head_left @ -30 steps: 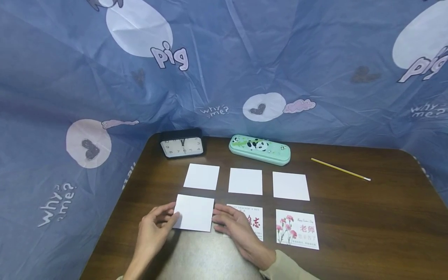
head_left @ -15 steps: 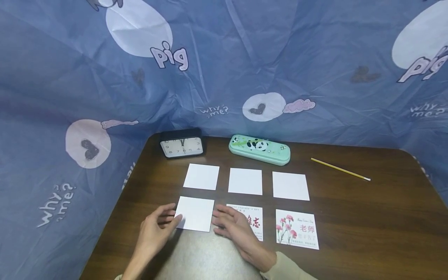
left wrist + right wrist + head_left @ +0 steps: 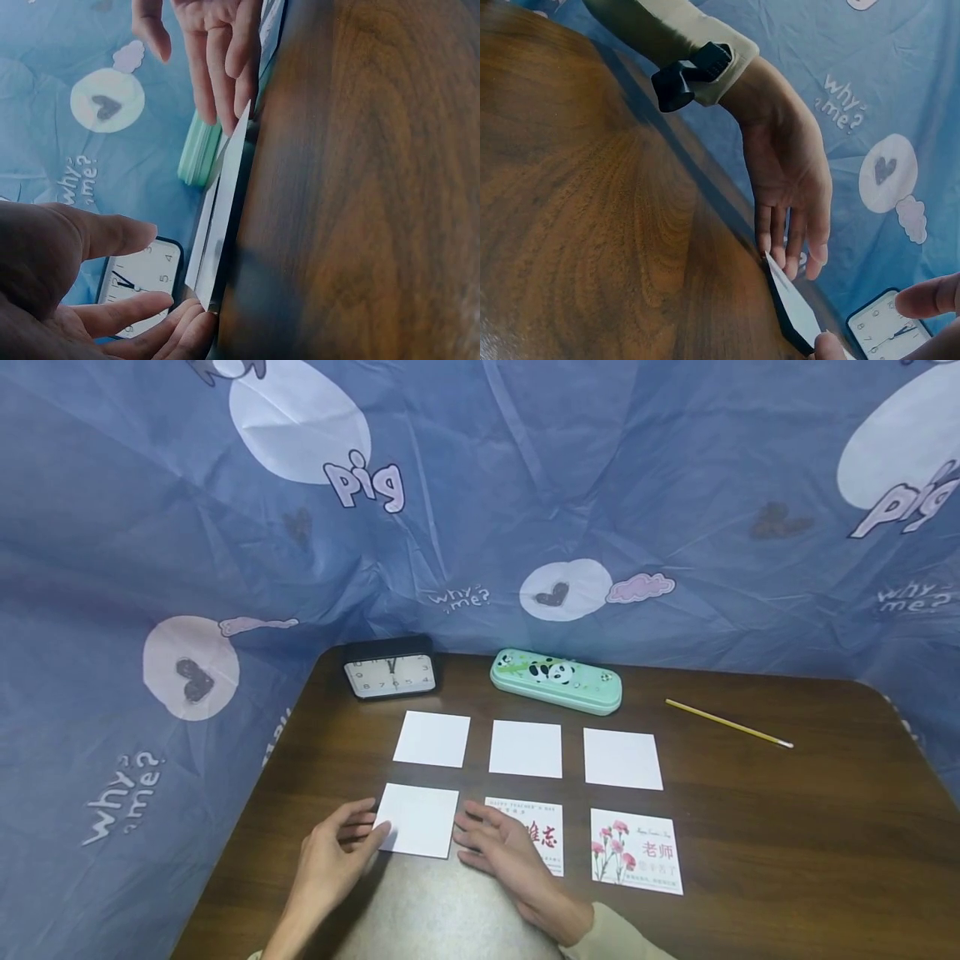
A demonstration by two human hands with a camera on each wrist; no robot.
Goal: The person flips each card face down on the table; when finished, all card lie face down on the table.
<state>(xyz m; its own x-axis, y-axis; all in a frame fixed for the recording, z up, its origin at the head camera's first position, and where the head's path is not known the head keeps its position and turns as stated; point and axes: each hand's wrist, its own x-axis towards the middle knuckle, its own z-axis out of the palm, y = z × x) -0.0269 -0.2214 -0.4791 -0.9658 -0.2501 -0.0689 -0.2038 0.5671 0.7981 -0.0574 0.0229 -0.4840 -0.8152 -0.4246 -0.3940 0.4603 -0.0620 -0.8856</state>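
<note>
A: From the head view, where is the blank card (image 3: 417,820)?
B: On the bench (image 3: 787,827), in the near row, straight in front of the clock (image 3: 391,674). The left hand (image 3: 330,852) touches its left edge with relaxed fingers; the right hand (image 3: 502,847) lies spread at its right edge.

A: And the left wrist view?
B: The blank card (image 3: 225,202) shows edge-on, left fingertips (image 3: 184,330) at its near corner.

A: Right wrist view?
B: The left hand (image 3: 787,187) points down, fingers straight, at the blank card (image 3: 795,311).
</note>
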